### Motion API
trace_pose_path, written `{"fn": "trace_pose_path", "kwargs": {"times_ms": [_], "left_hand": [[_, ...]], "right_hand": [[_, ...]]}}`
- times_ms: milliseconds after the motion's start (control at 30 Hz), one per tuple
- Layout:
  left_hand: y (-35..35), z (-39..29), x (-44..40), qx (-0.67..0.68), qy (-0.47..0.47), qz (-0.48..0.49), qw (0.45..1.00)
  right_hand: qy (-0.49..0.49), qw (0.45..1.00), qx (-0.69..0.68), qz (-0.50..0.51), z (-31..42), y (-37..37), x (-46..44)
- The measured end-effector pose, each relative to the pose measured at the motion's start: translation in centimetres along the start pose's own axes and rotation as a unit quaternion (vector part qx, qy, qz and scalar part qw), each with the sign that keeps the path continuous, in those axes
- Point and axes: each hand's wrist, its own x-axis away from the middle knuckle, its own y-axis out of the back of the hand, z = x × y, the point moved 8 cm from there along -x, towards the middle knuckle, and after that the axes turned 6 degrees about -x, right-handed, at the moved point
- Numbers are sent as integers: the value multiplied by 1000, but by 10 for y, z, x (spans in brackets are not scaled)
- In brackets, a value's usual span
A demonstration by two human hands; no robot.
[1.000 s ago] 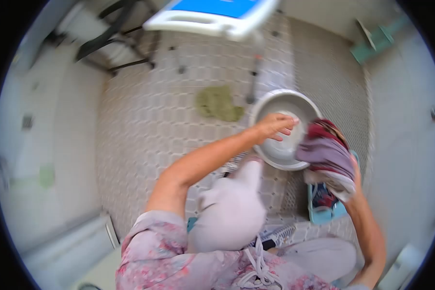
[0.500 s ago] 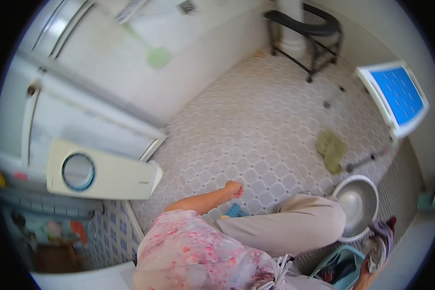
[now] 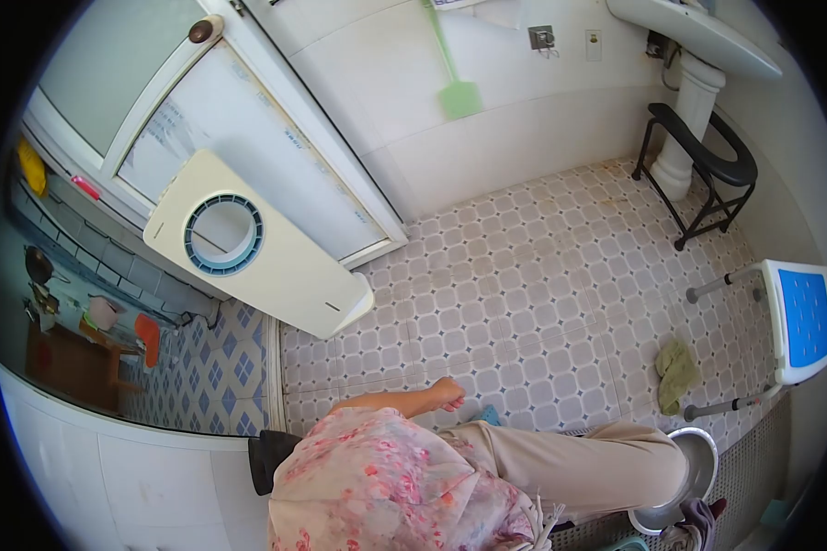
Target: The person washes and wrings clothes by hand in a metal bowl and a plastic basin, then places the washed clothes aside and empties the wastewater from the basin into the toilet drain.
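Note:
My left hand (image 3: 447,394) is curled into a fist over the tiled floor, with nothing showing in it. Close by, a small blue thing (image 3: 490,416) peeks out from behind my trouser leg. A purple and grey cloth (image 3: 694,527) with a dark red end is at the bottom right, by the rim of a metal basin (image 3: 705,457). My right hand is outside the frame, so I cannot tell whether it is on that cloth. My bent knee partly covers the basin. Only the edge of a light green tub (image 3: 627,545) shows at the bottom.
An olive cloth (image 3: 675,376) lies on the floor near a blue-and-white shower stool (image 3: 804,317). A black-framed seat (image 3: 708,170) stands around the sink pedestal. To the left, a cream fan tower (image 3: 266,253) stands before the white door (image 3: 248,138). A green fly swatter (image 3: 459,98) hangs on the wall.
The view has tilted up and turned, so the room appears shifted right and lower. My right hand, which held the purple and grey cloth, has left the frame. My left hand stays in a fist.

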Motion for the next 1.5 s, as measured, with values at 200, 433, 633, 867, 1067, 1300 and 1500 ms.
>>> {"fn": "trace_pose_path", "kwargs": {"times_ms": [200, 433, 633, 867, 1067, 1300, 1500], "left_hand": [[18, 13, 8, 21, -7, -8, 1000], [29, 8, 21, 65, -33, -14, 997], [48, 34, 26, 26, -7, -1, 1000], [78, 20, 95, -54, -54, -42, 996], [101, 22, 215, -468, -72, -2, 881], [88, 19, 244, -520, -80, 47, 849], [71, -11, 208, -531, -132, 44, 836]], "right_hand": [[-61, 998, -19, 23, 6, -13, -1], [-87, 996, 7, -4, -14, -16, 0], [-155, 986, -56, -11, -82, 15, 18], [-424, 698, -514, -263, -229, 63, 149], [-480, 664, -482, -309, -233, 71, 176], [-453, 677, -482, -322, -205, 62, 150], [-424, 664, -528, -317, -234, 75, 167]]}}
